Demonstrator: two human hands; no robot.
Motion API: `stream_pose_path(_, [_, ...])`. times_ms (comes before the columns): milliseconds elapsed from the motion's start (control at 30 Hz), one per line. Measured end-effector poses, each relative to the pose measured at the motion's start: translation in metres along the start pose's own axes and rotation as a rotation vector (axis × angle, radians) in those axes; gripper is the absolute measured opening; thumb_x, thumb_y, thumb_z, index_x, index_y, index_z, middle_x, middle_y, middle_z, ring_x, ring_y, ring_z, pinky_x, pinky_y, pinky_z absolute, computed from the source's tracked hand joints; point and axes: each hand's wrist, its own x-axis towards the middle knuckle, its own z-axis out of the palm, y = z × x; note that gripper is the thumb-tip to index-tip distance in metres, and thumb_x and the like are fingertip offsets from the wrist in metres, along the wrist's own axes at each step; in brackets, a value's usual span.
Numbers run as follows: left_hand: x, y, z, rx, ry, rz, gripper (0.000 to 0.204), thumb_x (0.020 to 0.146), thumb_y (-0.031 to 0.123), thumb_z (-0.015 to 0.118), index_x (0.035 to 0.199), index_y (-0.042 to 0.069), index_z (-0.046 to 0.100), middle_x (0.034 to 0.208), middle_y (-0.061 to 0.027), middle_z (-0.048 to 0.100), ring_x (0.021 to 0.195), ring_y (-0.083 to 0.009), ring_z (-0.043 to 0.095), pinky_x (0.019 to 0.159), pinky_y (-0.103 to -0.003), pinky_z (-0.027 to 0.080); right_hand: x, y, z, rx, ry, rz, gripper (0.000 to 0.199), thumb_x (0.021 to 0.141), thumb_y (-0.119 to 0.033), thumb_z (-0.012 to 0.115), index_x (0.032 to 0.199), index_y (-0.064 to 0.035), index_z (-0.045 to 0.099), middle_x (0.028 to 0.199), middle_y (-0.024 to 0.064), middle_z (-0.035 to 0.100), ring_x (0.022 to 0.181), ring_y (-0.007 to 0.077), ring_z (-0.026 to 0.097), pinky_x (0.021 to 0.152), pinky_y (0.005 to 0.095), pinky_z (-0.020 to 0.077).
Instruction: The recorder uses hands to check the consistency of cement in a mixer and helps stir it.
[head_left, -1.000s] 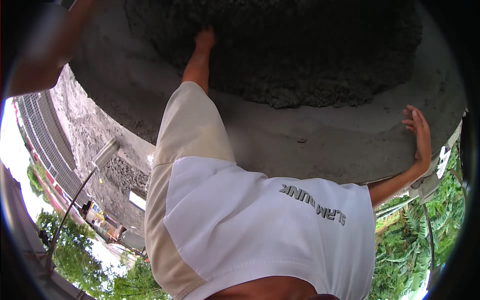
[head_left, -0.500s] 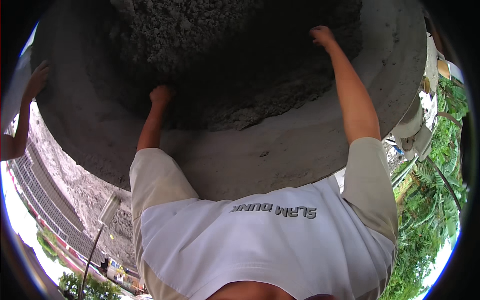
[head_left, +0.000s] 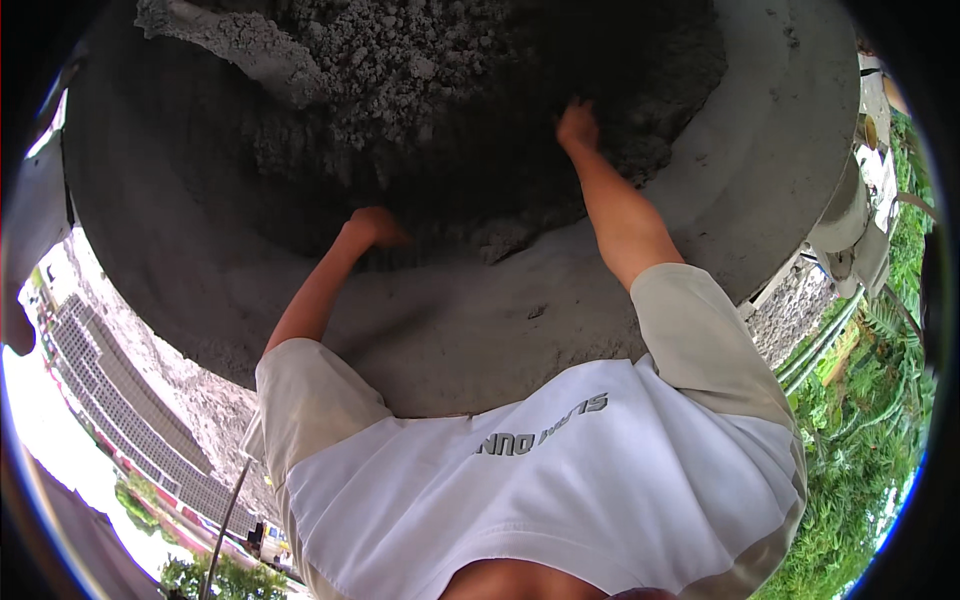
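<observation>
Both bare hands are over a broad, round grey basin (head_left: 450, 330) with a curved rim and a dark hollow. My left hand (head_left: 374, 227) hangs at the hollow's near edge. Its fingers point right and are smeared by motion, so its grip cannot be told. Farther off and to the right, my right hand (head_left: 577, 127) is over the dark part, with a few fingertips apart and no held thing showing. Crumbly grey material (head_left: 400, 60) fills the far side of the hollow. A lumpy bar caked in the same grey (head_left: 235, 48) slants into it from the upper left.
At the left edge, part of another person's light clothing (head_left: 38, 195) shows beside the rim. Rough grey ground (head_left: 160, 350) and a large building (head_left: 130, 390) are beyond on the left. Pale containers (head_left: 840, 220) and green plants (head_left: 860, 440) stand on the right.
My left hand has moved right and nearer. The right hand has swung left and nearer, bringing the two closer together. The caked bar now shows at upper left; the other person's hand has left the rim.
</observation>
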Motion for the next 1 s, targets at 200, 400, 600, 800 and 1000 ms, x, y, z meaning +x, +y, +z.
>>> stream_pose_path(200, [-0.036,0.068,-0.066,0.001,-0.278,0.107,0.063,0.077,0.058,0.053,0.1,0.001,0.068,0.101,-0.0188,0.065,0.096,-0.0323,0.062,0.085,-0.041,0.049,0.028,0.045,0.016,0.084,0.018,-0.169,0.063,0.076,-0.03,0.07,0.128,-0.0058,0.045,0.122,0.0222,0.051,0.11,0.0385,0.053,0.091,0.0447,0.0458])
stream_pose_path(400, [-0.063,0.097,-0.087,-0.215,-0.208,0.142,0.048,0.08,0.047,0.055,0.091,0.002,0.067,0.078,-0.0138,0.066,0.081,-0.0281,0.065,0.076,-0.04,0.05,0.063,0.077,0.004,0.116,-0.004,-0.284,0.04,0.075,-0.018,0.062,0.113,-0.0068,0.061,0.107,0.0214,0.062,0.102,0.0386,0.057,0.088,0.0445,0.0472])
stream_pose_path(600, [-0.074,0.095,-0.078,-0.103,-0.037,0.195,0.049,0.079,0.047,0.057,0.093,0.001,0.066,0.08,-0.0137,0.067,0.083,-0.0274,0.065,0.075,-0.04,0.05,0.071,0.081,-0.049,0.138,-0.225,-0.261,0.036,0.079,-0.019,0.061,0.111,-0.0031,0.06,0.101,0.0176,0.065,0.087,0.034,0.065,0.071,0.0437,0.0533])
stream_pose_path(800, [-0.122,0.096,-0.1,0.076,-0.116,0.103,0.053,0.076,0.047,0.058,0.1,0.001,0.066,0.088,-0.0152,0.068,0.089,-0.0299,0.064,0.081,-0.039,0.05,0.1,0.083,-0.164,-0.262,-0.478,-0.089,0.045,0.08,-0.024,0.063,0.119,-0.0051,0.055,0.095,0.0134,0.065,0.069,0.024,0.064,0.057,0.0386,0.0535])
stream_pose_path(1000, [-0.181,0.082,-0.106,-0.096,0.146,0.046,0.054,0.077,0.046,0.058,0.104,0.0,0.064,0.095,-0.0184,0.066,0.093,-0.0348,0.062,0.084,-0.041,0.048,0.125,0.043,-0.255,-0.206,-0.157,-0.427,0.045,0.078,-0.021,0.063,0.122,-0.01,0.057,0.092,0.0101,0.066,0.064,0.0227,0.062,0.053,0.0378,0.0495])
